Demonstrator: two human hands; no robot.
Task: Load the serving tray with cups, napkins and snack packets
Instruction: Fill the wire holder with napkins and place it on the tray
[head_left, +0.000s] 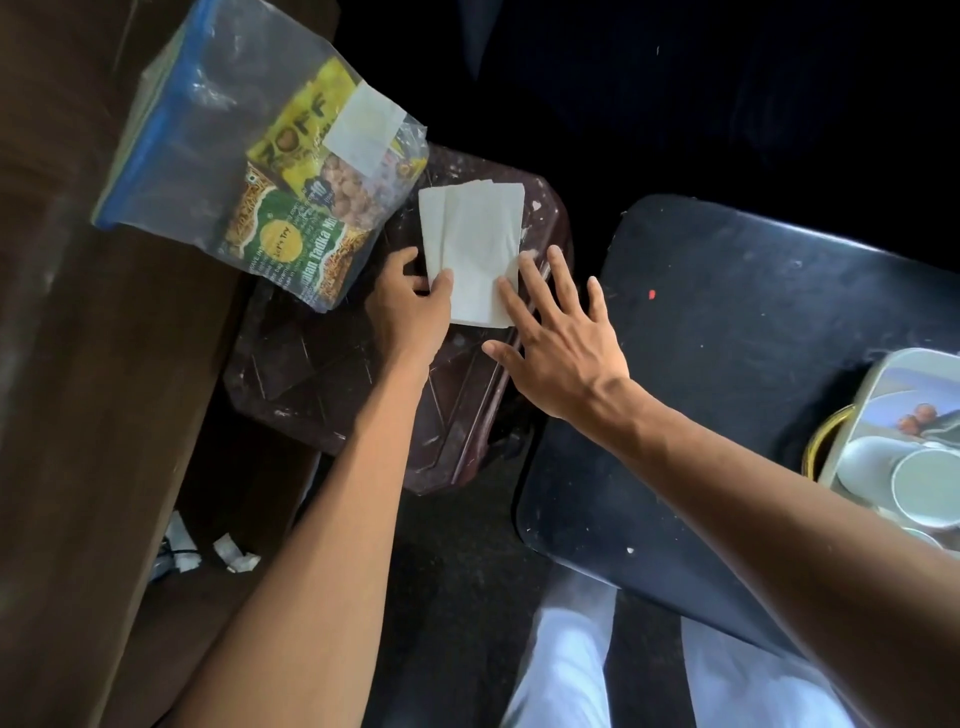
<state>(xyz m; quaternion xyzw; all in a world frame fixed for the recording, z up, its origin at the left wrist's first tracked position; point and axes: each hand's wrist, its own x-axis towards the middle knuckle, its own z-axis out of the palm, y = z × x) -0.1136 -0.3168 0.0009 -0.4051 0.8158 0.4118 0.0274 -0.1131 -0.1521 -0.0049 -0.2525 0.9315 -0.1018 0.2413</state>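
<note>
A small stack of white napkins (475, 244) lies on a dark brown stool top (322, 364) in the middle of the view. My left hand (410, 306) pinches the stack's lower left corner, thumb on top. My right hand (556, 343) is spread flat, with its fingertips resting on the stack's lower right edge. A clear zip bag (208, 156) with yellow and green snack packets (306, 208) inside leans at the stool's upper left. At the far right edge sits a pale serving tray (878, 384) holding white cups (919, 483).
The tray rests on a black scuffed seat (727, 322) to the right of the stool. A brown wooden surface (78, 364) runs along the left. Crumpled paper scraps (234, 556) lie on the floor below. My legs in white trousers (566, 670) show at the bottom.
</note>
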